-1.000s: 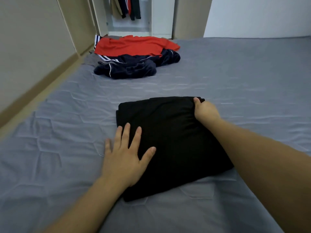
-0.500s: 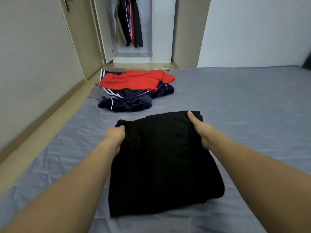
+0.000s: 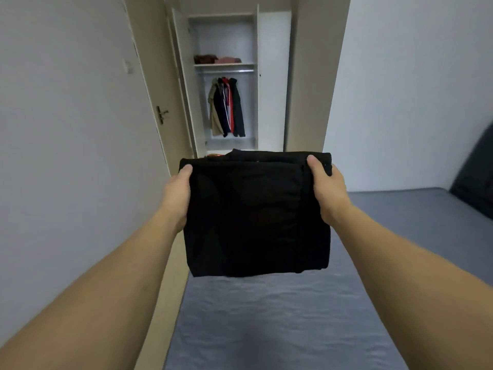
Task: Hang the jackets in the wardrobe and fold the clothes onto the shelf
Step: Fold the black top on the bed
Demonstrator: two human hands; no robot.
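Head view: I've lifted the folded black garment (image 3: pixel 256 217) off the grey bed (image 3: pixel 280 316), left hand (image 3: pixel 177 194) and right hand (image 3: pixel 328 188) pinching its side edges. Beyond it, the open wardrobe (image 3: pixel 226 84) has come into view, jackets (image 3: pixel 226 108) hanging under the shelf (image 3: pixel 224 64).

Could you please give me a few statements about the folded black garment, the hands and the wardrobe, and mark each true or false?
1. Both hands, left hand and right hand, hold the folded black garment by its sides. True.
2. The garment lies flat on the bed. False: it is held up in the air above the bed.
3. Jackets hang from the rail in the open wardrobe. True.
4. The wardrobe shelf is bare. False: folded clothes already sit on it.
5. The garment is red. False: it is black.
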